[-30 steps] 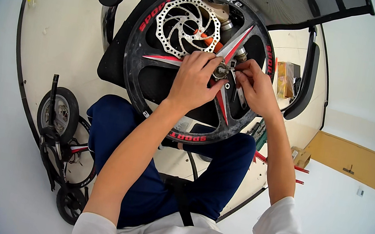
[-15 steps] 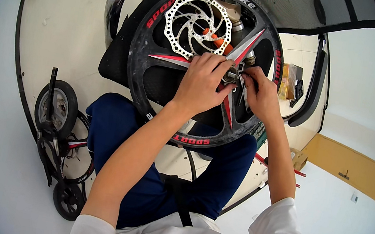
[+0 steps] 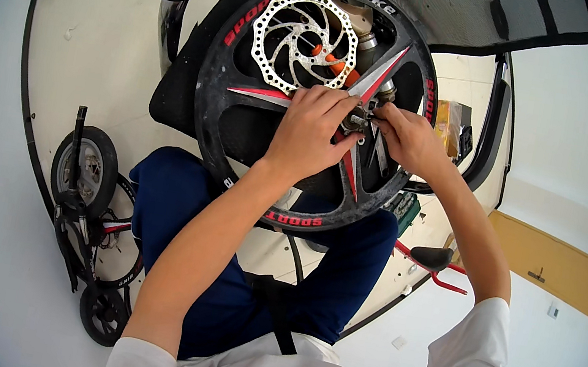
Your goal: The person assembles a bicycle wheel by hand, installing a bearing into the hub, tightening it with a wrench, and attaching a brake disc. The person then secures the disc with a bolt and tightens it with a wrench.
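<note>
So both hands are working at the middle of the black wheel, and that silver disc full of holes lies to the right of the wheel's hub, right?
Not quite: the silver disc lies to the left of the hub, as the head view shows. The left hand and right hand are indeed at the middle of the black wheel.

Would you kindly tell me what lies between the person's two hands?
In the head view, the metal hub of the wheel lies between the left hand and the right hand.
</note>
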Available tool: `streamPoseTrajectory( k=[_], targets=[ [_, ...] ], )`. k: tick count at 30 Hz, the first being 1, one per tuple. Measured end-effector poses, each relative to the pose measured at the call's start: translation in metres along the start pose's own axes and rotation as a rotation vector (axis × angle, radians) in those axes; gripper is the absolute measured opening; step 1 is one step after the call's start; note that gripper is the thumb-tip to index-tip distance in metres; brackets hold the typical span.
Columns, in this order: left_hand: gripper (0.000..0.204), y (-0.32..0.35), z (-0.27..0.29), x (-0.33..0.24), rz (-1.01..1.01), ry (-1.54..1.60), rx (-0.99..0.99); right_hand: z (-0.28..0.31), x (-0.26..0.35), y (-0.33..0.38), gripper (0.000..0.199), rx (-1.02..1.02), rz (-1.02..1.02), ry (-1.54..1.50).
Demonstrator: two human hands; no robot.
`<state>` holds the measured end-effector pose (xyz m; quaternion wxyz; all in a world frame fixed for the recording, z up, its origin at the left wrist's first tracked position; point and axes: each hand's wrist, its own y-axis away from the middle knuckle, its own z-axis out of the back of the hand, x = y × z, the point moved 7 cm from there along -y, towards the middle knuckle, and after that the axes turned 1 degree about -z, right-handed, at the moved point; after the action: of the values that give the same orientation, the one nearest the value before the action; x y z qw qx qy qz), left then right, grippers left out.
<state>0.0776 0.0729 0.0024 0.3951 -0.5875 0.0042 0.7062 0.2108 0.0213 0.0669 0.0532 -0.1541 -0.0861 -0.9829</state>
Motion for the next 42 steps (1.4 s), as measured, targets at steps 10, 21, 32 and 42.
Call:
streamPoseTrajectory(
  k=[10,21,32,42],
  targets=[
    [0.052,0.002,-0.004,0.001,-0.005,0.007,-0.027,-0.025,0.009,0.018,0.011,-0.320,-0.278,-0.074],
    [0.052,0.001,-0.001,0.002,-0.004,0.009,-0.021,-0.026,0.019,0.014,0.012,-0.456,-0.535,-0.274],
    [0.051,-0.002,0.000,0.002,0.005,0.015,0.030,0.004,0.007,-0.010,0.020,0.078,0.092,0.180],
    [0.049,-0.003,0.006,0.004,-0.004,0.017,0.034,0.013,-0.009,-0.006,0.010,-0.073,-0.308,-0.341]
  ],
)
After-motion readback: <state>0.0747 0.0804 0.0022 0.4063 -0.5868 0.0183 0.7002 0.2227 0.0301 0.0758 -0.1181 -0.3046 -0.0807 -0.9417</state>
